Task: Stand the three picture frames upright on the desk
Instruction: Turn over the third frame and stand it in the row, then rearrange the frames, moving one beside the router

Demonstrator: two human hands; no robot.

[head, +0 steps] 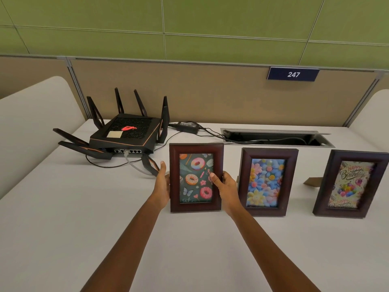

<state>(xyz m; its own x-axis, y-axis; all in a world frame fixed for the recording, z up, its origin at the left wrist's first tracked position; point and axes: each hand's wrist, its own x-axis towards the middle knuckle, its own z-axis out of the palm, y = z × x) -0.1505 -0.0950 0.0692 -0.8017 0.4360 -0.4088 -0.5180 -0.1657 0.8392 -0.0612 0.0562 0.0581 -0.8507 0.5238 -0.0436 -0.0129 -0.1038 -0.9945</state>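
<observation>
Item: three dark-brown wooden picture frames, white tabletop (pixel 63 207). Flower-print frame (pixel 267 182) and birthday-print frame (pixel 349 184): upright, unattended, props visible behind. Doughnut-print frame (pixel 196 178): upright at left of the row, gripped at both side edges between left hand (pixel 163 186) and right hand (pixel 225 186), thumb over the glass. Remaining, apparently: release only.

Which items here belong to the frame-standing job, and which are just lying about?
Job: doughnut frame, held by left hand and right hand; flower frame; birthday frame; desk.

Lying about: router, power adapter, cable tray, number sign.
</observation>
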